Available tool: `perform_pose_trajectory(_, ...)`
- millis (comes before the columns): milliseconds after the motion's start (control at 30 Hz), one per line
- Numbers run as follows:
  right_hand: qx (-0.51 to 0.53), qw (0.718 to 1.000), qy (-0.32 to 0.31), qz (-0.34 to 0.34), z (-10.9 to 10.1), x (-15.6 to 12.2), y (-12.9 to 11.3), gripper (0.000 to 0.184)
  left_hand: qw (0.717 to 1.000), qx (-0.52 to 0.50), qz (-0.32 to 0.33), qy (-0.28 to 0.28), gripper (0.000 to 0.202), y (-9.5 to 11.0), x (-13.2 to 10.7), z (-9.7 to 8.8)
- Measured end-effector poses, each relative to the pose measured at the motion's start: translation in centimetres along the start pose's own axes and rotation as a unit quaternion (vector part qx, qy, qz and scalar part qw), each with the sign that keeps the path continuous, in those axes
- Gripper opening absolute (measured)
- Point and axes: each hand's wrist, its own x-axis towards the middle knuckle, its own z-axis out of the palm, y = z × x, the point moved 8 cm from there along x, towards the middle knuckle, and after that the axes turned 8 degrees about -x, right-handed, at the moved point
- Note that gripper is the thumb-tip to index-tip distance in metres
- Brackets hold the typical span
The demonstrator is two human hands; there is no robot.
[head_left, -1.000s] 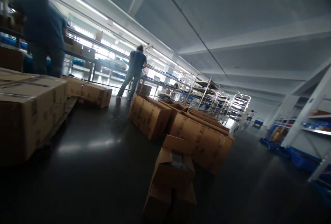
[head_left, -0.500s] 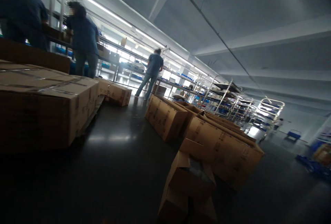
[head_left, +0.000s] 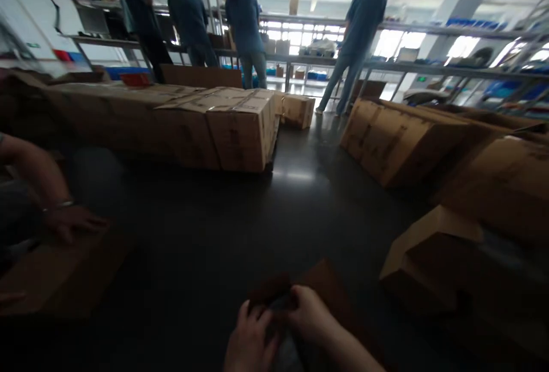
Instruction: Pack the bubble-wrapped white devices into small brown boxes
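Note:
Both my hands show at the bottom middle of the head view. My left hand (head_left: 251, 340) and my right hand (head_left: 311, 317) are close together, fingers curled round a dark thing (head_left: 278, 309) that I cannot make out in the dim light. A brown cardboard piece (head_left: 330, 292) lies just behind them. A small open cardboard box (head_left: 422, 252) sits on the floor to my right.
A co-worker's arm and hand (head_left: 64, 220) rest on a flat cardboard box (head_left: 51, 280) at the left. Long cardboard boxes (head_left: 214, 126) lie in the middle, and another (head_left: 398, 143) to the right. Several people in blue (head_left: 244, 17) stand at a workbench (head_left: 386, 66) behind. Dark floor (head_left: 257, 217).
The view has swung down and to the left, from the ceiling and far racks to the floor. My hands and the co-worker's arm have come into view.

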Motion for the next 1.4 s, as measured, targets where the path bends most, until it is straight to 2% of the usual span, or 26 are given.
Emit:
perform_pose_trajectory(33,0.022,0.999,0.049,0.005,-0.7,-0.8,0.6,0.02,0.999,-0.026,0.004,0.018,0.021,-0.2,-0.1,0.0)
perform_pose_trajectory(67,0.05,0.996,0.07,-0.002,-1.1,-1.9,1.0,0.021,0.998,-0.049,0.015,0.037,0.021,-0.1,-0.2,-0.1)
perform_pose_trajectory(100,0.078,0.995,0.066,-0.012,-1.1,-2.9,1.1,0.026,0.996,-0.065,0.032,0.049,0.022,0.1,-0.3,-0.3)
perform_pose_trajectory(167,0.101,0.994,0.001,-0.033,0.1,-4.9,0.9,0.038,0.994,-0.061,0.069,0.057,0.024,0.5,-0.5,-0.8)
perform_pose_trajectory(267,0.074,0.993,-0.09,-0.037,2.4,-6.5,0.9,0.034,0.987,0.021,0.141,0.067,0.029,1.4,-1.2,-1.7)
perform_pose_trajectory(367,-0.008,0.997,-0.079,-0.009,3.0,-6.3,2.0,0.021,0.956,0.135,0.251,0.072,0.037,2.9,-2.4,-2.3)
perform_pose_trajectory(467,-0.075,0.995,-0.055,0.028,2.4,-5.7,3.4,0.02,0.909,0.22,0.343,0.085,0.038,4.3,-3.4,-2.6)
perform_pose_trajectory(567,-0.119,0.99,-0.055,0.049,2.2,-5.7,4.4,0.03,0.879,0.233,0.406,0.089,0.032,5.7,-4.2,-2.3)
perform_pose_trajectory(667,-0.156,0.984,-0.063,0.051,2.6,-6.1,4.6,0.029,0.866,0.188,0.46,0.055,0.024,7.2,-4.6,-0.8)
perform_pose_trajectory(733,-0.164,0.983,-0.063,0.057,3.1,-6.4,4.9,0.029,0.877,0.169,0.448,0.023,0.024,7.8,-4.1,0.4)
perform_pose_trajectory(833,-0.157,0.984,-0.058,0.064,3.8,-6.7,5.5,0.03,0.917,0.172,0.36,-0.021,0.024,7.3,-2.5,1.7)
perform_pose_trajectory(900,-0.152,0.984,-0.053,0.07,4.1,-6.8,6.0,0.029,0.931,0.172,0.318,-0.058,0.025,6.6,-2.0,2.0)
perform_pose_trajectory(967,-0.146,0.985,-0.049,0.073,4.4,-7.0,6.3,0.028,0.933,0.163,0.31,-0.088,0.027,6.1,-2.1,2.0)
perform_pose_trajectory(1200,-0.138,0.987,-0.036,0.067,4.5,-7.0,5.9,0.028,0.935,0.131,0.303,-0.133,0.034,5.9,-2.2,1.1)
perform_pose_trajectory(1400,-0.109,0.99,-0.045,0.072,4.4,-6.7,6.5,0.027,0.952,0.085,0.252,-0.151,0.025,5.9,-1.4,0.7)
